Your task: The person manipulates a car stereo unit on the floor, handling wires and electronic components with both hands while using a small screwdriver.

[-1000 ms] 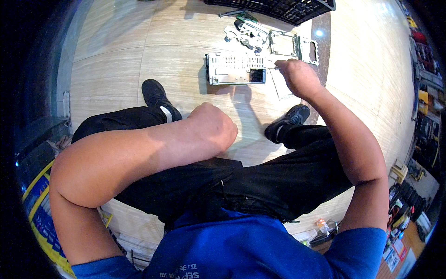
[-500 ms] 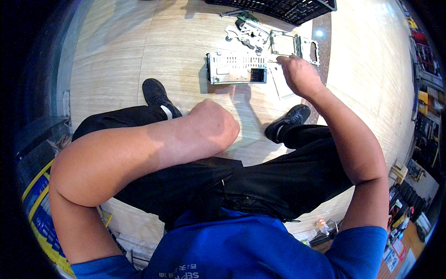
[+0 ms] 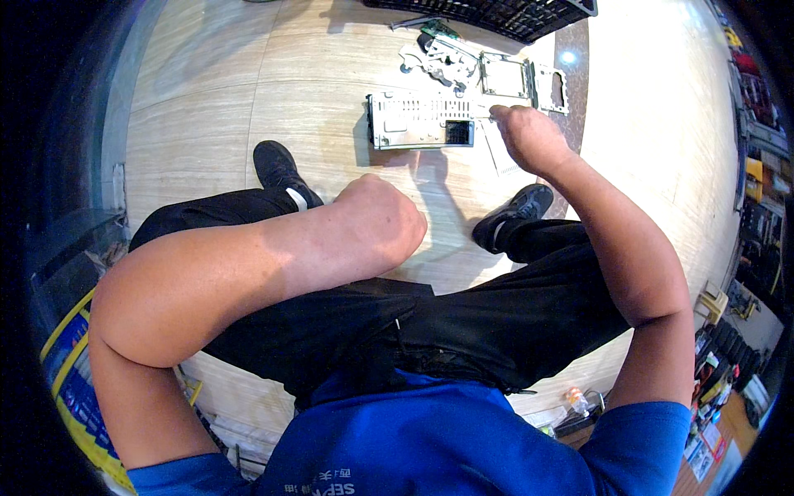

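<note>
A silver metal box [image 3: 418,118], slotted along its top and with a dark rectangular opening at its near right corner, rests on the floor in front of my feet. Just off its right end is my right hand [image 3: 533,139], fingers drawn together and pointing at the box. Whatever they pinch is too small to make out. My left hand [image 3: 382,217] is curled into a fist between my knees, back of the hand up, apart from the box. Its fingertips and anything inside them are hidden. Partly under my right hand lies a pale flat panel [image 3: 498,153].
Beyond the box lie a bare metal mechanism [image 3: 451,62], a rectangular metal frame [image 3: 504,76] and a smaller cut-out plate [image 3: 552,89]. A black plastic crate [image 3: 529,21] stands at the far edge. My black shoes [image 3: 281,169] flank the work area. Shelves with goods line the right.
My right hand has come slightly nearer to me, still beside the box's right end. The left fist and the metal parts stay where they were.
</note>
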The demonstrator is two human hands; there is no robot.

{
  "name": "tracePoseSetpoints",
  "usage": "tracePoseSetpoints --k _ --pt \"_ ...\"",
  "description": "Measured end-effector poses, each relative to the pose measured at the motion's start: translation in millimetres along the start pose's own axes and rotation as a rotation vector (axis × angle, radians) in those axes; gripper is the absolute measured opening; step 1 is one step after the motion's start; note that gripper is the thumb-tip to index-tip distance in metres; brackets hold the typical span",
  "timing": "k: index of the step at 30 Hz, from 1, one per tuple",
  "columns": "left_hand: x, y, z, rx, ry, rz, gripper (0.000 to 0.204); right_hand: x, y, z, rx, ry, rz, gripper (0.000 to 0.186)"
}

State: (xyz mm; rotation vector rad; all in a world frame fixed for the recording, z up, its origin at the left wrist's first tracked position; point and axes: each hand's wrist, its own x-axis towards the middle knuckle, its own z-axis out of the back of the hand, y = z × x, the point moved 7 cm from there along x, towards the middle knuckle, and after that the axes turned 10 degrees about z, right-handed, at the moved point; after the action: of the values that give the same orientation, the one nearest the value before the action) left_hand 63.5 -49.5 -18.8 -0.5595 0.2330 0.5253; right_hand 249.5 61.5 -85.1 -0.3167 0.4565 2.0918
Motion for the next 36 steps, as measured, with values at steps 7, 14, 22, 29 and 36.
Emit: tracePoseSetpoints --k 7,14,22,29,36 --pt "0 -1 8 -0.007 -0.025 -0.002 0.014 3 3 12 0.024 -0.06 0.016 0.027" --pt "0 0 7 -0.016 -0.063 -0.021 0.016 3 -3 -2 0.023 -0.111 0.094 0.03" --pt "-1 1 4 -0.009 -0.023 0.012 0.014 3 2 1 0.045 0.003 0.011 0.025" --pt "0 1 4 0.027 -0.007 -0.005 0.014 3 -1 0 0.062 -0.013 0.021 0.027" --pt "-1 1 5 0.006 -0.024 0.003 0.012 5 -4 -6 0.093 -0.104 0.13 0.034"
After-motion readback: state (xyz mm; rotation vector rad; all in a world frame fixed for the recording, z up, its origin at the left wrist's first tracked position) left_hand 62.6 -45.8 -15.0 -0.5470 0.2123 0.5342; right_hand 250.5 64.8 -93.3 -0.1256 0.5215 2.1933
